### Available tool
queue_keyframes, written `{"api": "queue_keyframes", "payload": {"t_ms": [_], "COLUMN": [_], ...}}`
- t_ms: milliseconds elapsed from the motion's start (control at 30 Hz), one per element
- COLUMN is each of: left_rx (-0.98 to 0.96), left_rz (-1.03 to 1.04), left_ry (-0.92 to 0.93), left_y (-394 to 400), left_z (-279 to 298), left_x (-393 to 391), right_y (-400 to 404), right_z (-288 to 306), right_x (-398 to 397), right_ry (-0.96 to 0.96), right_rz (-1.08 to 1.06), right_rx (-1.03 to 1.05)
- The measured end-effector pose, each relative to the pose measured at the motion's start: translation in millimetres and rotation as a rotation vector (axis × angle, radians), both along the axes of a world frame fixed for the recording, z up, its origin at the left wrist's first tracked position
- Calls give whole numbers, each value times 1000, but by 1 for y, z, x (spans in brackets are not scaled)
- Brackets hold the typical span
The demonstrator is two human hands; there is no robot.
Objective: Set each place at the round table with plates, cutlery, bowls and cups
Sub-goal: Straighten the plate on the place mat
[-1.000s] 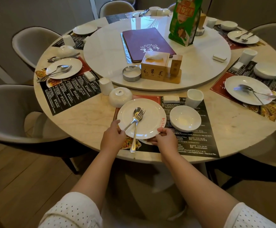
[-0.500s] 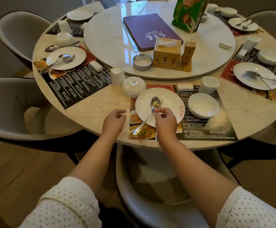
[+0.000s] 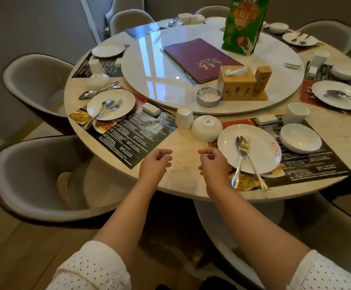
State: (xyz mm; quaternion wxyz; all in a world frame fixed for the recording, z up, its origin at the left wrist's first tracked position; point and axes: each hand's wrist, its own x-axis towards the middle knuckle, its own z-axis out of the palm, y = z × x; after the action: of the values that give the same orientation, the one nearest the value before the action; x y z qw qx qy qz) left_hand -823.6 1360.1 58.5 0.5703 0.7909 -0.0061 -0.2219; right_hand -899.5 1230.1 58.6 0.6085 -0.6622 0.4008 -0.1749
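Both hands are held just above the worktop [image 3: 183, 181] edge with nothing in the grip: the left hand [image 3: 154, 165] and right hand [image 3: 213, 164] are loosely curled, fingers apart. Just right of the right hand a white plate [image 3: 260, 155] is seen, with a spoon [image 3: 238, 162] and fork [image 3: 252, 162] laid crossed on it. Beyond the plate an upturned bowl [image 3: 207, 128] and cup [image 3: 184, 118] are placed.
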Motion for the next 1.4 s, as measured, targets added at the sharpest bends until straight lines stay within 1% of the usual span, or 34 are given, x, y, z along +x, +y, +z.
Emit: {"api": "queue_keyframes", "payload": {"t_ms": [267,400,533,700,867,1033,1233,1333,1400], "left_rx": [-55,-89,-28,-22,14,30,151,204,168], "left_rz": [46,84,97,142,178,220,179,158,156], "left_ry": [26,75,5,-12,-71,-131,-195,-157,-85], "left_y": [30,36,39,43,65,101,140,150,153], "left_z": [0,0,1,7,7,9,-5,-14,-20], "left_x": [54,92,138,186,224,277,344,372,387], "right_y": [31,38,46,54,71,93,118,127,132], "right_z": [2,-1,-3,-3,-5,-10,-26,-36,-42], "right_x": [63,107,159,212,257,300,341,356,364], "right_ry": [20,15,-28,-21,10,20,93,108,128], "right_rz": [77,90,130,224,287,248,83,-2,-32], "right_rx": [18,27,43,65,107,97,88,93,83]}}
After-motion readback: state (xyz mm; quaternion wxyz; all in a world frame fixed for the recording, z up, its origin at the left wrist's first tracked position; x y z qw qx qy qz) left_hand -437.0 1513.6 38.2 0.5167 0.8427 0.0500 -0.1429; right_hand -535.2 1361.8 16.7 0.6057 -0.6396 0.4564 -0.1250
